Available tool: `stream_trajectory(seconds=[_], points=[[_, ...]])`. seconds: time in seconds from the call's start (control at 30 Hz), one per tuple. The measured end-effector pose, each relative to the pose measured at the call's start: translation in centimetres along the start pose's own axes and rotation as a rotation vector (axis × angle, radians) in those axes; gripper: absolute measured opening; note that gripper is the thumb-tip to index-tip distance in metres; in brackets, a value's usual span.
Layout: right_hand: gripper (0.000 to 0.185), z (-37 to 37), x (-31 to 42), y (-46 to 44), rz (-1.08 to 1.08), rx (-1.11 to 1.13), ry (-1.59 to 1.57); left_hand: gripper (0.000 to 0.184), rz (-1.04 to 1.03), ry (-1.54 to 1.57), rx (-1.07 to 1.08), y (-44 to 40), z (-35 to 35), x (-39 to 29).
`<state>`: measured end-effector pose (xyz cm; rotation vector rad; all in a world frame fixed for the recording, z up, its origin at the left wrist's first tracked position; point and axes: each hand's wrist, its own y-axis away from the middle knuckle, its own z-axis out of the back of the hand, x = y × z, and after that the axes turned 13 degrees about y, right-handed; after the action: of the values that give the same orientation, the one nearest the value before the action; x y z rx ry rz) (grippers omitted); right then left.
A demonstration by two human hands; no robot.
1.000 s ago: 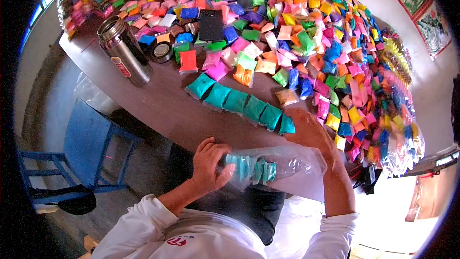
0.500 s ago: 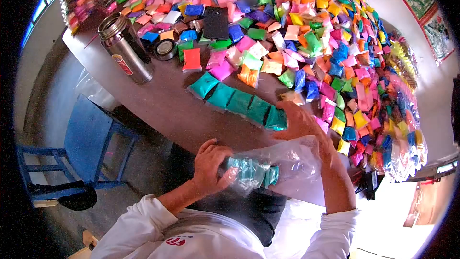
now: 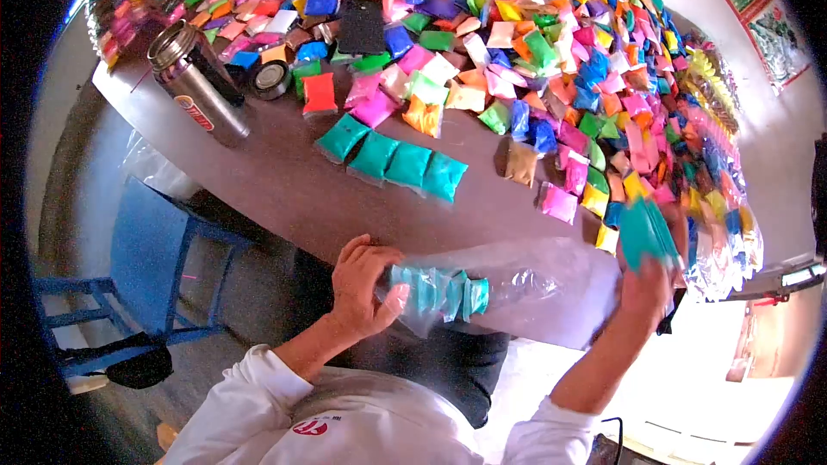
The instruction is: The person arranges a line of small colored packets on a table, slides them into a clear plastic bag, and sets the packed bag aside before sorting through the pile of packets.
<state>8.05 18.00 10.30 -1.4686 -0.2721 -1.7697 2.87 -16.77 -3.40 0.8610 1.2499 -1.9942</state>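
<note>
My left hand (image 3: 366,286) is closed round the left end of a clear plastic bag (image 3: 525,280), in which several teal packets (image 3: 438,293) stand side by side. Out to the right, past the bag's open end, my right hand (image 3: 650,280) grips a teal packet (image 3: 646,234), blurred by motion; whether it is one packet or a few pressed together I cannot tell. Farther up on the brown table, several more teal packets (image 3: 392,159) lie in a slanting row.
A heap of many-coloured packets (image 3: 551,47) covers the table's (image 3: 267,181) far and right parts. At the left stand an open steel flask (image 3: 198,86) and its lid (image 3: 270,77). A black phone-like slab (image 3: 361,26) lies on the packets. A blue chair (image 3: 146,258) is lower left.
My right hand has moved from the row's right end out to the right, carrying teal packet material. The row is shorter. My left hand still holds the bag.
</note>
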Motion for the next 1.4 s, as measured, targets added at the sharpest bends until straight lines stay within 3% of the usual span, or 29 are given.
stream_trajectory(seconds=[0.03,0.1,0.2,0.23,0.27,0.33,0.47,0.53,0.7,0.8,0.9,1.07,1.17,1.4], points=[[0.047,2.4,-1.1,2.3,-0.066,0.055,-0.193,0.036,-0.013,-0.008,-0.007,-0.1,-0.1,0.0],[0.047,8.2,-5.7,6.8,-0.251,0.396,-0.595,0.038,-0.010,-0.006,-0.001,0.0,-0.3,0.1],[0.056,0.4,4.9,13.2,-0.004,0.457,-0.171,0.039,-0.030,-0.031,-0.002,0.3,-0.5,0.5],[0.053,-0.1,4.8,13.5,-0.141,0.579,-0.046,0.038,-0.033,-0.029,0.001,0.1,-0.4,0.3],[0.042,-1.4,4.2,13.2,-0.041,0.628,0.078,0.037,-0.036,-0.028,0.002,0.1,-0.3,0.1],[0.043,-3.0,2.8,13.2,-0.107,0.623,0.422,0.037,-0.044,-0.037,-0.007,0.0,-0.3,-0.1],[0.034,-5.6,2.1,12.6,-0.138,0.470,0.687,0.040,-0.028,-0.006,-0.063,0.0,-0.3,-0.3],[0.031,-5.8,0.7,12.4,0.012,0.515,0.766,0.041,-0.020,0.001,-0.056,-0.2,-0.2,-0.5],[0.034,-6.1,0.4,12.7,0.069,0.511,0.775,0.042,-0.019,-0.009,-0.039,0.1,-0.2,0.0],[0.036,-6.5,0.7,12.9,-0.078,0.557,0.649,0.041,-0.034,-0.001,-0.030,0.0,-0.2,0.2],[0.038,-7.0,1.4,12.9,-0.135,0.442,0.693,0.040,-0.032,-0.002,-0.022,0.0,-0.2,0.2],[0.051,-6.3,2.8,12.6,-0.175,0.675,0.602,0.039,-0.041,-0.018,-0.028,-0.1,-0.1,0.0],[0.067,-5.2,2.4,13.0,-0.074,0.755,0.651,0.039,-0.031,-0.010,-0.023,0.0,-0.2,0.1],[0.070,-5.9,1.0,13.8,-0.010,0.729,0.794,0.042,-0.032,-0.011,-0.012,-0.2,-0.3,0.2]])
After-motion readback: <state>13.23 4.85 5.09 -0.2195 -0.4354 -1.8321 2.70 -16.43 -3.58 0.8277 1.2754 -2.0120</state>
